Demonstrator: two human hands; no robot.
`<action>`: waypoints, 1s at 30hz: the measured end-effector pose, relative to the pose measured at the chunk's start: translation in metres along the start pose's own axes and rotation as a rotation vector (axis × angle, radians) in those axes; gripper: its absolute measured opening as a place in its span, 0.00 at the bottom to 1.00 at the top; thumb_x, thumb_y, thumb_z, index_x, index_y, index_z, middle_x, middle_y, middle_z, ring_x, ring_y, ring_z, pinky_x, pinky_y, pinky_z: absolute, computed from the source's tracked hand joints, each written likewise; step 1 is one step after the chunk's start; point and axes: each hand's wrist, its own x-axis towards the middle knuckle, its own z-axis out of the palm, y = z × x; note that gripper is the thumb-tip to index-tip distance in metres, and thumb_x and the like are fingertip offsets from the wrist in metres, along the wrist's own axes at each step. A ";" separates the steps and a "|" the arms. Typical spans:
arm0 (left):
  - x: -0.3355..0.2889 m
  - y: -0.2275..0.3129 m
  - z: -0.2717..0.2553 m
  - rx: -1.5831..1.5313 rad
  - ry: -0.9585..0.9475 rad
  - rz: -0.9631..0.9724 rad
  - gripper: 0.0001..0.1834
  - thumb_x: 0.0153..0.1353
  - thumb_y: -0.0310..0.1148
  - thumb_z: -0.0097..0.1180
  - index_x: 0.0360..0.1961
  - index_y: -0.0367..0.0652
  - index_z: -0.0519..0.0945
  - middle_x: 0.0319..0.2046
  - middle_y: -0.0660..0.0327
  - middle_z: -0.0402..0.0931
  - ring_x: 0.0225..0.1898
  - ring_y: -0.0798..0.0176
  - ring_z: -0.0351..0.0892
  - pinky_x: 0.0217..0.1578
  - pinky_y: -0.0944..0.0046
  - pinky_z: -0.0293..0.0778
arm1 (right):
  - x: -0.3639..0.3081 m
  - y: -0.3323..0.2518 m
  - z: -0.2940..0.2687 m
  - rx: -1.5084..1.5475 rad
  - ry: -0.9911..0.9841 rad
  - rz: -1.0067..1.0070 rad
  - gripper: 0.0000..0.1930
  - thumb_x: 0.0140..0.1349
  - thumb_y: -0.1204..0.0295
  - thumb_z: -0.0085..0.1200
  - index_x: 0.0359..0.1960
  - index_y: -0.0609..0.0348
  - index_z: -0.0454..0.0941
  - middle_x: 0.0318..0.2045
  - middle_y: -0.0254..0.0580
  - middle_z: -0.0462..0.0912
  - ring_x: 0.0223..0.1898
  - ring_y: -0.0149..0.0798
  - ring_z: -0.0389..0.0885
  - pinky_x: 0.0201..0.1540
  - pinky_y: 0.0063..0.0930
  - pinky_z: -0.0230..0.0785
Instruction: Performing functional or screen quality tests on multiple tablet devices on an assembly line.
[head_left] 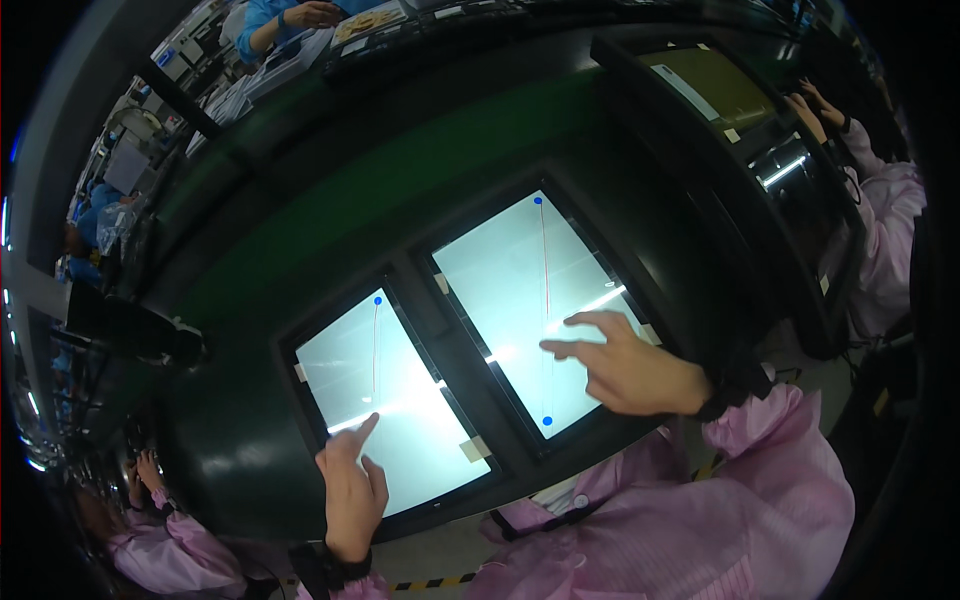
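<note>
Dark green and glossy, a workbench [235, 450] fills most of a dim workshop seen through a round fisheye view. At the lower left, a co-worker in a pink sleeve [185, 550] sits at the edge of the scene.

Left of centre, the left screen [415, 410] lies face up on the bench, tilted in the view. It glows pale blue-white inside a thin black border. Near its top corner sits a blue dot [378, 301], and a fine red line [375, 350] drops from it toward the middle. Small cream tabs mark its left and right edges, and a bright reflection crosses it. Over its lower left, the left hand [350, 490] holds nothing — forefinger extended, thumb apart, other fingers curled.

Just beside it, the right screen [510, 310] lies at a similar slant, equally pale and bright. It carries one blue dot near the top and another near the bottom, with a thin red line running down from the upper one. The right hand [635, 370] comes over its right side, also empty — two fingers stretched and spread. Whether either hand's fingertips touch the glass, I cannot tell.

Farther right stands a dark-framed panel with an olive surface [737, 90].
</note>
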 end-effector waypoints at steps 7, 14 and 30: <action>-0.058 0.020 -0.001 -0.073 -0.031 -0.215 0.28 0.48 0.13 0.46 0.55 0.36 0.72 0.40 0.54 0.68 0.44 0.55 0.67 0.49 0.57 0.57 | -0.031 -0.020 0.025 -0.014 -0.057 -0.187 0.35 0.47 0.79 0.49 0.63 0.58 0.61 0.44 0.42 0.78 0.58 0.48 0.59 0.56 0.43 0.55; -0.086 0.017 0.001 -0.098 0.035 -0.222 0.29 0.48 0.13 0.47 0.56 0.37 0.69 0.42 0.56 0.70 0.45 0.56 0.68 0.49 0.57 0.57 | -0.032 -0.023 0.027 -0.075 -0.136 -0.240 0.32 0.47 0.77 0.53 0.59 0.64 0.64 0.46 0.41 0.77 0.61 0.49 0.60 0.58 0.46 0.55; 0.002 0.011 -0.020 0.058 0.013 -0.077 0.25 0.56 0.17 0.45 0.56 0.32 0.55 0.54 0.46 0.69 0.55 0.48 0.66 0.59 0.54 0.57 | -0.032 -0.014 0.021 0.336 0.316 -0.022 0.25 0.46 0.86 0.42 0.51 0.64 0.64 0.58 0.46 0.72 0.59 0.47 0.62 0.61 0.37 0.59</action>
